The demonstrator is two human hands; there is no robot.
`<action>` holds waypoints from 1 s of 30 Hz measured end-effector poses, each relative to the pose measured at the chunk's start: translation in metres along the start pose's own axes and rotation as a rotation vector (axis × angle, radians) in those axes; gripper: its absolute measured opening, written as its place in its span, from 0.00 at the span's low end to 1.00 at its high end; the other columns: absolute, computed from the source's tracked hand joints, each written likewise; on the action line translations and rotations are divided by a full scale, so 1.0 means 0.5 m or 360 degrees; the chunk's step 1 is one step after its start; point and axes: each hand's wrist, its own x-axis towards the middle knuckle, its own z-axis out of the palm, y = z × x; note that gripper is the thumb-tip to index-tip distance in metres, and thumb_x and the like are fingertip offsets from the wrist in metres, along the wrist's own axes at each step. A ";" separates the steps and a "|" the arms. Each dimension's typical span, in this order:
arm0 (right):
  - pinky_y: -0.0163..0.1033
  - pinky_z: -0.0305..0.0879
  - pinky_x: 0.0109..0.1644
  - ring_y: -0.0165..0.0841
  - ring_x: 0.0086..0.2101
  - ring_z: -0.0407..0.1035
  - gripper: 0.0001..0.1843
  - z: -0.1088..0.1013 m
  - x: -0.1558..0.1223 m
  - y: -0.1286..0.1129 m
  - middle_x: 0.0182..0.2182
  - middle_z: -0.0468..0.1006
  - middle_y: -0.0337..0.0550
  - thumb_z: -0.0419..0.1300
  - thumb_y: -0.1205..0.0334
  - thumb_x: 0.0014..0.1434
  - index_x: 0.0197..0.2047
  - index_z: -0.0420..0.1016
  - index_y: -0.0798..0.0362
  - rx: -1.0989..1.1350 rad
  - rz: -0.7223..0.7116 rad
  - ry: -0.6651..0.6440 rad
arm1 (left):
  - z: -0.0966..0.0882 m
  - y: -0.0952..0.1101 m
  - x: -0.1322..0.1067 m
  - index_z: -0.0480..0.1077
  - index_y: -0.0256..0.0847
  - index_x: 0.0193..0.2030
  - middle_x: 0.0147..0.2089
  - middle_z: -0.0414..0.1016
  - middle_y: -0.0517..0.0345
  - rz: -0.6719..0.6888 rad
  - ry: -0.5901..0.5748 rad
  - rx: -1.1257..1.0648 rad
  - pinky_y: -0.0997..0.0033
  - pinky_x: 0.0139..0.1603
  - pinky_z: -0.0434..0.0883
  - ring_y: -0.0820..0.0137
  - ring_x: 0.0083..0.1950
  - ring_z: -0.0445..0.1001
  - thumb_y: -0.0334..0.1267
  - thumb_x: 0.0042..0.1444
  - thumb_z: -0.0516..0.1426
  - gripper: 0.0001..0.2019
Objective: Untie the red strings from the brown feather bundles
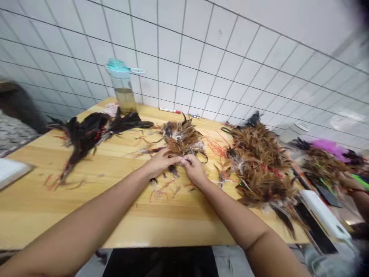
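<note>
Blurred, edge-cropped person (15,119) far left; blurred co-worker's forearm (357,194) far right.

Left hand (160,163), right hand (195,169), fingertips (181,159) together.

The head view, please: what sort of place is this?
Probably a feather workshop: a brown feather bundle and a larger feather heap lie on a wooden worktable by a tiled wall.

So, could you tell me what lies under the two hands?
Both the left hand and right hand rest on the near edge of a brown feather bunch on the table. Anything beneath the palms is hidden.
</note>
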 end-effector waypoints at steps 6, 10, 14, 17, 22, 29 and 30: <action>0.35 0.63 0.38 0.29 0.30 0.65 0.08 -0.030 0.002 -0.038 0.26 0.71 0.37 0.58 0.56 0.52 0.29 0.67 0.53 0.0236 0.0140 0.0000 | -0.018 0.006 0.017 0.71 0.38 0.43 0.45 0.77 0.52 0.0216 0.0183 0.0268 0.60 0.54 0.69 0.63 0.47 0.74 0.50 0.41 0.66 0.25; 0.35 0.63 0.39 0.29 0.30 0.66 0.10 -0.100 -0.008 -0.099 0.27 0.72 0.37 0.59 0.54 0.52 0.30 0.69 0.53 0.0214 0.0055 0.0007 | -0.022 0.010 0.018 0.71 0.37 0.42 0.37 0.74 0.56 0.0249 0.0252 0.0334 0.66 0.46 0.70 0.68 0.40 0.72 0.51 0.43 0.65 0.23; 0.35 0.63 0.37 0.29 0.30 0.67 0.12 -0.202 -0.058 -0.134 0.28 0.74 0.38 0.60 0.52 0.53 0.31 0.72 0.54 -0.0021 0.0056 0.0196 | -0.023 0.011 0.016 0.72 0.38 0.42 0.34 0.72 0.58 0.0283 0.0322 0.0478 0.70 0.41 0.68 0.71 0.36 0.70 0.48 0.47 0.62 0.19; 0.36 0.63 0.38 0.30 0.31 0.68 0.15 -0.284 -0.113 -0.119 0.28 0.76 0.40 0.59 0.50 0.54 0.33 0.74 0.55 -0.0248 0.0152 0.0461 | -0.026 0.009 0.018 0.72 0.38 0.42 0.34 0.72 0.57 0.0313 0.0352 0.0616 0.70 0.39 0.67 0.71 0.35 0.70 0.45 0.49 0.59 0.16; 0.39 0.63 0.41 0.34 0.33 0.70 0.19 -0.387 -0.191 -0.044 0.31 0.79 0.44 0.58 0.47 0.53 0.36 0.76 0.56 -0.0663 0.0363 0.0802 | -0.030 0.010 0.019 0.72 0.38 0.42 0.34 0.73 0.57 0.0365 0.0420 0.0783 0.71 0.39 0.68 0.71 0.34 0.70 0.41 0.51 0.56 0.13; 0.42 0.62 0.39 0.42 0.37 0.72 0.20 -0.394 -0.216 0.003 0.36 0.80 0.53 0.52 0.49 0.58 0.42 0.78 0.52 -0.1501 0.0933 0.0818 | -0.035 0.027 0.008 0.72 0.39 0.40 0.36 0.74 0.56 0.0601 0.0491 0.1062 0.70 0.42 0.68 0.71 0.36 0.71 0.34 0.52 0.54 0.10; 0.42 0.62 0.38 0.43 0.36 0.73 0.20 -0.387 -0.214 0.000 0.37 0.80 0.54 0.51 0.49 0.59 0.43 0.78 0.52 -0.1586 0.1023 0.0780 | -0.037 0.031 0.006 0.72 0.39 0.40 0.37 0.74 0.56 0.0633 0.0485 0.1111 0.70 0.42 0.68 0.71 0.37 0.71 0.33 0.53 0.53 0.10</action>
